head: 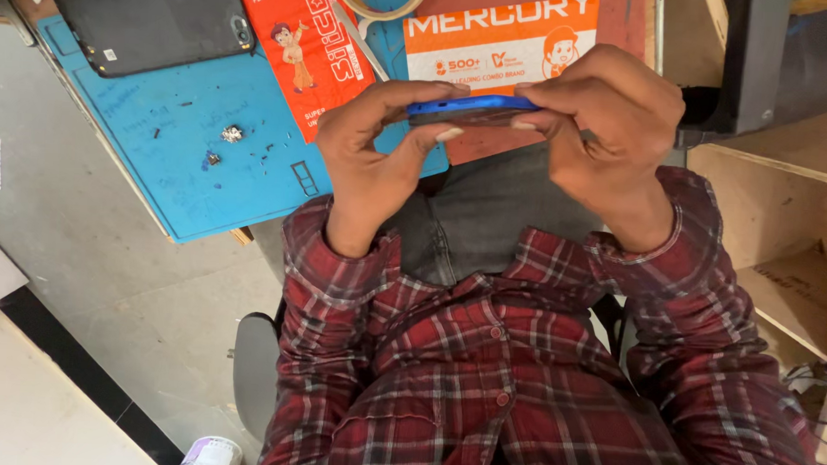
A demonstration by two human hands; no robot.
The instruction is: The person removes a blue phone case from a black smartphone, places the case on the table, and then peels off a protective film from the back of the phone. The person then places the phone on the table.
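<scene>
A blue work mat [184,167] covers the bench, with a dark phone [153,17] lying back-up on it and an orange-red packet [301,46] beside. Above the person's lap, the left hand [370,156] and right hand [604,129] pinch a blue smartphone [470,108] by its ends, edge-on, level

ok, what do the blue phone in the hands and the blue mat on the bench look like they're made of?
Blue phone: looks like glossy plastic, with a bright sheen along its thin edge; painted metal can't be ruled out. Blue mat: probably silicone or rubber, matte, no glare, with small debris resting on it. Left hand and right hand pinch the phone's ends.
</scene>
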